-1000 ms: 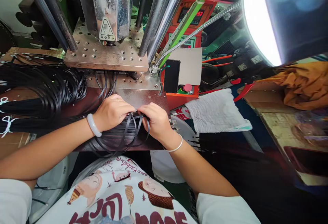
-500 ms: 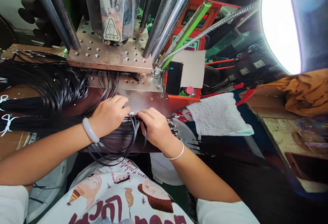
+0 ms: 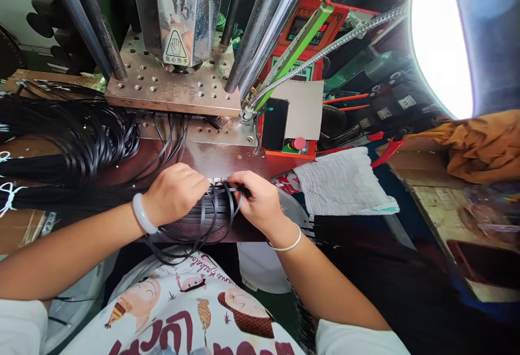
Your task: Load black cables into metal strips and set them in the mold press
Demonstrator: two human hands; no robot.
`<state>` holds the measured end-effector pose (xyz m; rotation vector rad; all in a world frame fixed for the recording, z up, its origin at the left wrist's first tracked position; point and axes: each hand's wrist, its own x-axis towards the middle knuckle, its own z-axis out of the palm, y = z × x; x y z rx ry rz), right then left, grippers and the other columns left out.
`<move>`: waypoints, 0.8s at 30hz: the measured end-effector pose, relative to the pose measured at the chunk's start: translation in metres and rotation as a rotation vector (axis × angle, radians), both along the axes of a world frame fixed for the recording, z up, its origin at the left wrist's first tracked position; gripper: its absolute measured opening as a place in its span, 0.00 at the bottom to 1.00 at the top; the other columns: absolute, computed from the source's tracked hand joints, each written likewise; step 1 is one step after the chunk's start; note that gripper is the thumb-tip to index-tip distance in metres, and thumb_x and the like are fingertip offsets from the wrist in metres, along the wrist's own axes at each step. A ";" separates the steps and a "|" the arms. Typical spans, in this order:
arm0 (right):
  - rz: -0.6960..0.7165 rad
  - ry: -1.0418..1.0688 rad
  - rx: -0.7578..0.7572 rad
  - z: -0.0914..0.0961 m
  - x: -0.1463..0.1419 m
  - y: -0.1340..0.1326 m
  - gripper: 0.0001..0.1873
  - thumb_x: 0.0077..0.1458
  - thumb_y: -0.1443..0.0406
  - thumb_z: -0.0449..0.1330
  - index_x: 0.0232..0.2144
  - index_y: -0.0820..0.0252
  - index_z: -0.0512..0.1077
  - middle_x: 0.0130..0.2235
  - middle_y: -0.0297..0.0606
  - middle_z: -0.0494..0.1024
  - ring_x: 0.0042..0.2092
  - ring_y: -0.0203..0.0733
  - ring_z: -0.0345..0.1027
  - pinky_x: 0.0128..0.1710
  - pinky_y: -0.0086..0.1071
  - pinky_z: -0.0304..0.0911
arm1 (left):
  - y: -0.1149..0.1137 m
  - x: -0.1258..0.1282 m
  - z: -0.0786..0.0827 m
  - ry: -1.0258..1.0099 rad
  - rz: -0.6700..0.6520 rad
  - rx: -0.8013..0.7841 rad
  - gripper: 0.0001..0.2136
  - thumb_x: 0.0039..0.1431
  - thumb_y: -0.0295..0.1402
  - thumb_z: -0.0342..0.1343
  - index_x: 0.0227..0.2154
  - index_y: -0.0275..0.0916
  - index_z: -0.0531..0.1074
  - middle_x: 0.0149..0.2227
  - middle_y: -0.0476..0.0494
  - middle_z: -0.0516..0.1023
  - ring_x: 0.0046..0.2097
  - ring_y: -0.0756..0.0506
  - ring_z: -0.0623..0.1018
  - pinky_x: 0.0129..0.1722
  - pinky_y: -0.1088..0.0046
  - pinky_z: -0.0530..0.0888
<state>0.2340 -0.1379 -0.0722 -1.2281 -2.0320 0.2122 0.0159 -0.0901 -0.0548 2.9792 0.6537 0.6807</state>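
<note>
My left hand (image 3: pixel 175 193) is closed at the near side of the press, knuckles up, its fingertips on the left end of a small silvery metal piece (image 3: pixel 218 180). What lies inside its curled fingers is hidden. Pinched in my right hand (image 3: pixel 259 197), at the piece's right side, is a flat black cable (image 3: pixel 233 203) that bends down from the thumb and forefinger. Loops of black cable (image 3: pixel 173 260) droop below both hands over the table's front edge. More black cables (image 3: pixel 190 219) lie side by side under the hands on the dark red tabletop (image 3: pixel 247 161).
A press with a drilled metal plate (image 3: pixel 174 95) and steel columns rises just beyond my hands. Thick black cable bundles (image 3: pixel 93 143) lie at left. Rightward are a red control box (image 3: pixel 311 150) with a phone (image 3: pixel 275 124), a grey cloth (image 3: pixel 345 181) and a bright lamp (image 3: pixel 441 40).
My hands have moved a little apart, the right one shifting rightward and turning with the cable. My left hand has rolled so its fingers are more hidden.
</note>
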 end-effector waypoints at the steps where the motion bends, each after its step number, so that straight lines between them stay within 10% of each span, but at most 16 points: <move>1: 0.012 -0.021 0.021 -0.001 0.001 0.001 0.13 0.48 0.78 0.51 0.32 0.58 0.69 0.30 0.37 0.75 0.32 0.39 0.69 0.33 0.32 0.67 | -0.003 0.001 0.000 0.012 -0.020 0.040 0.15 0.66 0.25 0.42 0.31 0.33 0.75 0.30 0.40 0.79 0.35 0.45 0.78 0.40 0.66 0.73; 11: 0.075 -0.190 0.064 0.001 0.005 0.011 0.14 0.48 0.80 0.52 0.30 0.60 0.71 0.27 0.38 0.77 0.30 0.40 0.67 0.30 0.32 0.64 | 0.009 -0.012 0.004 0.088 0.161 0.085 0.11 0.63 0.24 0.48 0.35 0.31 0.76 0.39 0.35 0.79 0.38 0.41 0.79 0.37 0.64 0.76; 24: 0.105 -0.280 0.212 -0.005 0.000 0.012 0.14 0.53 0.80 0.51 0.32 0.60 0.70 0.31 0.40 0.79 0.31 0.41 0.66 0.33 0.34 0.63 | 0.016 -0.015 -0.013 -0.412 0.077 -0.373 0.09 0.57 0.21 0.54 0.31 0.35 0.80 0.31 0.46 0.82 0.32 0.50 0.80 0.34 0.79 0.76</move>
